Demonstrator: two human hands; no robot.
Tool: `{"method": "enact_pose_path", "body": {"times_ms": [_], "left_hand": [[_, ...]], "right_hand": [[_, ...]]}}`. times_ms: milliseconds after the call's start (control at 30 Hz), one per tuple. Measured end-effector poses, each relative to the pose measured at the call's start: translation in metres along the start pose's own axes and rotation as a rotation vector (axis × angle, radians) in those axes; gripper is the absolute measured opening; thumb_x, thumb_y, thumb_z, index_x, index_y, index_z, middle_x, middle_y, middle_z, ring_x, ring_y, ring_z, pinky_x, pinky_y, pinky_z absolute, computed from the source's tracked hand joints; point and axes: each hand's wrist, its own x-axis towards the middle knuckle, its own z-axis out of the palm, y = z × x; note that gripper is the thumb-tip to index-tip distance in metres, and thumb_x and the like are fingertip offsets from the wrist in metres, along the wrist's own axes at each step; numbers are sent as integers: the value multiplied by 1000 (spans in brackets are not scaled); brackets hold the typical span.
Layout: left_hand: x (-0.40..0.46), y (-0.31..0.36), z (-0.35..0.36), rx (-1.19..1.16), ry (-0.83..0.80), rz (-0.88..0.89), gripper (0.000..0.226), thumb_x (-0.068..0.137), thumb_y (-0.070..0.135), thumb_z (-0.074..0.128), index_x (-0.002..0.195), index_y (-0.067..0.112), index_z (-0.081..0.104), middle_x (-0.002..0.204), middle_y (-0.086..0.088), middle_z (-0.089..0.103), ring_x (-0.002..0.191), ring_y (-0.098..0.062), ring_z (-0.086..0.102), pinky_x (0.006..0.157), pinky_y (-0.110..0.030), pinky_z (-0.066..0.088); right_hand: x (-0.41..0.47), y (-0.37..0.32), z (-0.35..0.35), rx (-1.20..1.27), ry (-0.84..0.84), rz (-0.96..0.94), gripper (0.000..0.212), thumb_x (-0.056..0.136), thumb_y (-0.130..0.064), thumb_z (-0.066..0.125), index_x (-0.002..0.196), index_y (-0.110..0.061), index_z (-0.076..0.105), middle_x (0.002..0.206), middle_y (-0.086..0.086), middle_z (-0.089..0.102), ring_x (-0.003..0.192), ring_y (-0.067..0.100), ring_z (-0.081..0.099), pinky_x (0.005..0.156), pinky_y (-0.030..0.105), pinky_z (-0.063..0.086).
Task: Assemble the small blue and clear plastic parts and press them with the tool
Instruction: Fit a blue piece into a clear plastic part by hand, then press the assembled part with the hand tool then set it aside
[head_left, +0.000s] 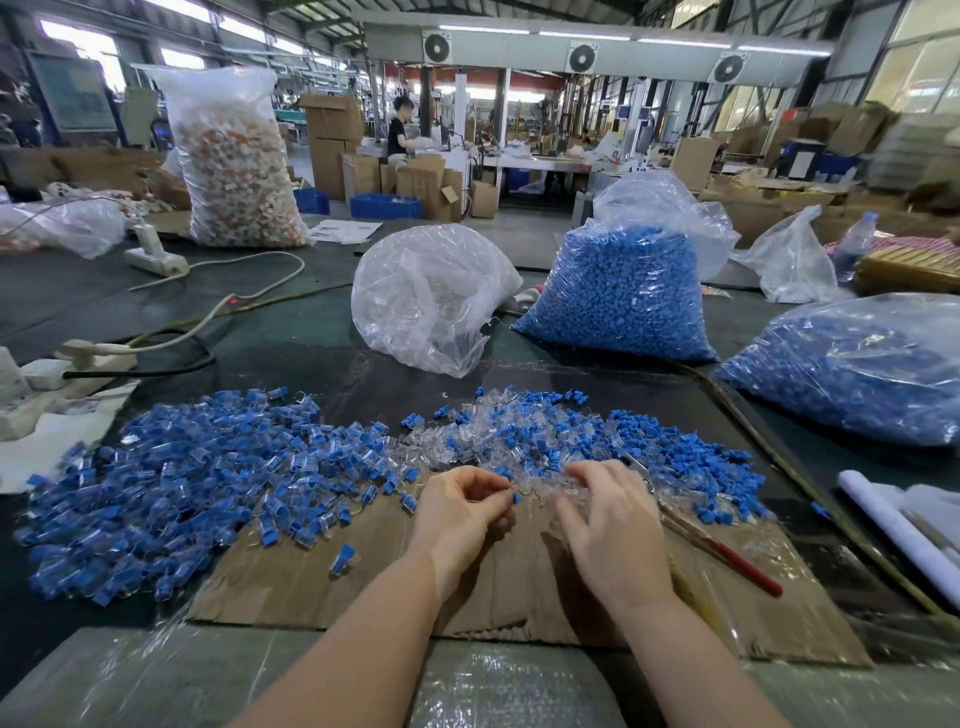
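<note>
My left hand (460, 512) has its fingers curled and pinches a small blue part (516, 499) at the fingertips. My right hand (605, 519) lies with spread fingers on loose clear parts (540, 486) at the near edge of a mixed pile of clear and blue parts (545, 439). A large heap of joined blue-and-clear pieces (171, 483) spreads out to the left. The pressing tool, pliers with red handles (727, 553), lies on the cardboard sheet (322, 582) just right of my right hand.
At the back stand a bag of clear parts (431, 296) and two bags of blue parts (623, 301) (852, 374). Power strips and cables (156, 260) lie at the left. White rolled sheets (898, 525) lie at the right edge. A person works far behind.
</note>
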Motion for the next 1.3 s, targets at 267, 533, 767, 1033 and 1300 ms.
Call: {"method": "enact_pose_path", "body": {"times_ms": [267,533,767,1033,1300], "left_hand": [[6,2,6,-108,87,-105,6,86,-6,58,85,-1,61,59,-11,58,42,-12,52,34,-15,35],[6,10,9,-201,91,-138,6,86,-5,60,88,0,62,62,-11,61,50,-18,55,47,-25,45],[15,15,7,-320,98,-225,9,83,-5,62,82,3,64,65,-10,66,52,-12,61,48,-20,52],[19,14,0,-348,173,-250,10,80,-6,65,78,4,67,57,-6,67,51,-12,64,45,-19,50],[17,12,-2,-246,225,-222,8,82,-2,65,82,5,67,72,-11,67,52,-11,62,48,-22,51]], "right_hand": [[0,36,-34,-468,-402,568,63,90,-58,40,138,-20,29,141,12,37,129,29,37,105,47,31],[0,29,-43,-532,-358,409,38,95,-46,38,115,-15,46,123,10,48,114,27,45,94,36,39],[15,-6,-55,151,-498,339,31,99,-36,36,76,-17,44,73,-1,49,62,12,43,55,26,30],[15,-32,-62,279,-749,372,27,94,-34,43,73,-17,45,71,0,47,63,13,43,54,28,29],[15,-37,-64,293,-879,379,11,85,-11,50,82,-22,46,78,-1,55,61,7,51,41,11,36]]}}
